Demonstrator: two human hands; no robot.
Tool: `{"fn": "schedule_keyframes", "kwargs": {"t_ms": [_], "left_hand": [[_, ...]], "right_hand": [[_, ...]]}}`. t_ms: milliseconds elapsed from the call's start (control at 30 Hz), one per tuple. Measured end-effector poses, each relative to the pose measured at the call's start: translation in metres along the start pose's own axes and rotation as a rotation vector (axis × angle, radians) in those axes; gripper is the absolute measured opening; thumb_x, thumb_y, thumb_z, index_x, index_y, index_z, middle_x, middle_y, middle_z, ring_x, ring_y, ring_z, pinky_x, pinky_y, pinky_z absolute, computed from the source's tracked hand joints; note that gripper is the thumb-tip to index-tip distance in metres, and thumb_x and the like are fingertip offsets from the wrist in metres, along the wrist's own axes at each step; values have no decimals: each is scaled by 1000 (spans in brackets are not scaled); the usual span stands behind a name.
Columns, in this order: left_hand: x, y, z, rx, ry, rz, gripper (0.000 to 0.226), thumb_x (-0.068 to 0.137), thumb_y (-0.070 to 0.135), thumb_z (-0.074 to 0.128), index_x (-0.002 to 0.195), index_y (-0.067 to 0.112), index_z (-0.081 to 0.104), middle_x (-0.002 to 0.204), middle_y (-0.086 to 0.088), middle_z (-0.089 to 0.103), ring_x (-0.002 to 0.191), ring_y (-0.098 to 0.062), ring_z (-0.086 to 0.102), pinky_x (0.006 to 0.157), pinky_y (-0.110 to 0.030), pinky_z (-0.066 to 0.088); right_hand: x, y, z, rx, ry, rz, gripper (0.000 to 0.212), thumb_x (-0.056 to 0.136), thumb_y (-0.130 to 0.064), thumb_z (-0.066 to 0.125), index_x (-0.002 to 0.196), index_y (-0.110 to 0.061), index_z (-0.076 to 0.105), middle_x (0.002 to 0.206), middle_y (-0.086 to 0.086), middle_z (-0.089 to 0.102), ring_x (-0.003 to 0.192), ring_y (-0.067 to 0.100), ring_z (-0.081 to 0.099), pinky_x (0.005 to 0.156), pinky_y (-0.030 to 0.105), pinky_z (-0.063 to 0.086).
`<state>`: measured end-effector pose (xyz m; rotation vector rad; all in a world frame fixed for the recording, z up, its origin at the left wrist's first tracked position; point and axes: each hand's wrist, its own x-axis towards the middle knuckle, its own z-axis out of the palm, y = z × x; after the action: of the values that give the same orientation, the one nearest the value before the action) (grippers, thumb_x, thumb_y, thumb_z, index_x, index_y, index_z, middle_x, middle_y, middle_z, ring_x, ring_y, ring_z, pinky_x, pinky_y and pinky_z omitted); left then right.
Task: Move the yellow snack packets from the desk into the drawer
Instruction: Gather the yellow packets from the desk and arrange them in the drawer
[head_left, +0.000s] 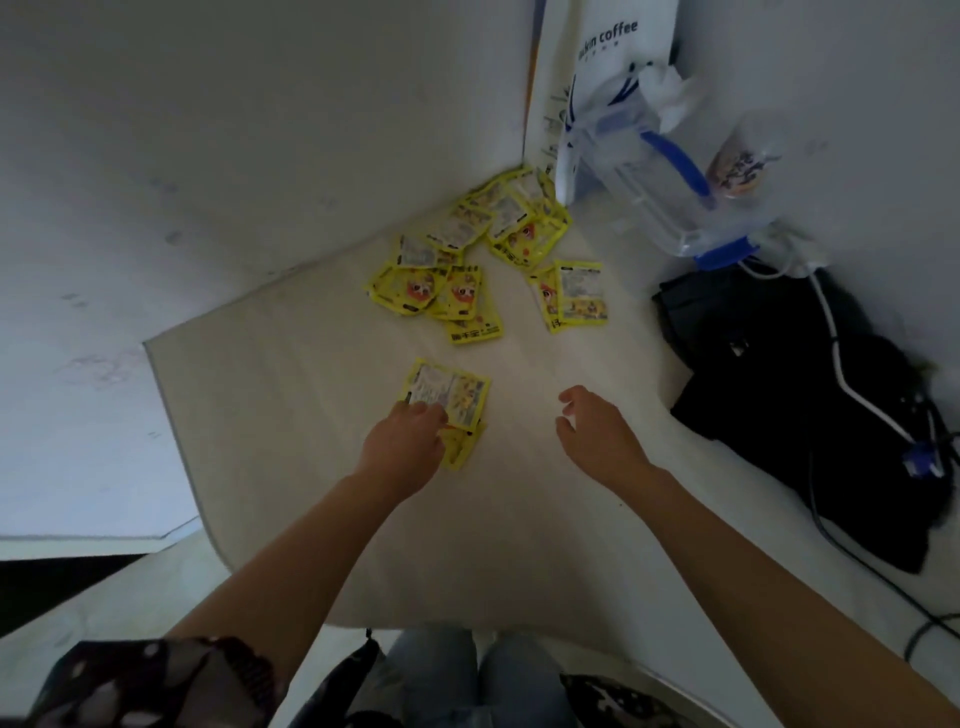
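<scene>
Several yellow snack packets (457, 291) lie scattered on the white desk (322, 467), piled toward the far corner. A separate pair of packets (579, 293) lies to their right. My left hand (408, 447) grips a small stack of yellow packets (452, 397) near the desk's middle, fingers curled over their near edge. My right hand (592, 428) hovers just above the desk to the right, fingers loosely curled, holding nothing. No drawer is in view.
A white coffee bag (597, 47) and a clear plastic jug with blue handle (660, 182) stand at the back right corner. A black bag (810, 395) with white and black cables lies along the right edge. White walls close in the desk at left and back.
</scene>
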<state>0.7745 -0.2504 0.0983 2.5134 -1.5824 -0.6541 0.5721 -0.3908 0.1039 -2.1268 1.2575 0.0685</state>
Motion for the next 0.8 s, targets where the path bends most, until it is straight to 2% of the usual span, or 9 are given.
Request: {"fn": "schedule_keyframes", "kwargs": {"t_ms": [133,267,433,600,800], "left_hand": [[34,-11,-14,77,-19,109,33,89,17,53,121,15,55,126,-4,52,116,-27,45,87,-41,49],[63,-16,-26,102,-67,147,36,91,18,52,127,16,51,132,-4,49,121,-27,43,91,-40,47],[83,-17,-26,98,-138,147,45,91,22,56,134,18,45,137,-2,47,126,-25,39,97,-39,44],[94,-16,-19,95,-201,123,56,89,30,60,140,20,39,142,0,43,130,-24,35,101,-37,41],[95,-18,-9,128,-164,112,60,88,37,60,142,23,37,140,1,44,131,-24,32,104,-34,36]], "right_hand": [[34,0,-10,-60,-4,35,36,95,-23,47,129,-10,47,124,14,55,114,30,52,97,38,44],[71,3,-24,-102,8,66,37,95,-22,47,129,-7,48,125,17,54,114,32,52,98,37,43],[115,4,-43,-123,33,115,42,95,-25,47,131,-2,47,129,21,50,116,37,49,98,39,41],[162,8,-56,-118,58,162,39,95,-22,44,125,3,44,121,29,52,111,44,51,92,43,42],[193,6,-49,-187,87,265,49,99,-26,39,136,4,30,133,28,40,121,45,41,101,44,34]]}}
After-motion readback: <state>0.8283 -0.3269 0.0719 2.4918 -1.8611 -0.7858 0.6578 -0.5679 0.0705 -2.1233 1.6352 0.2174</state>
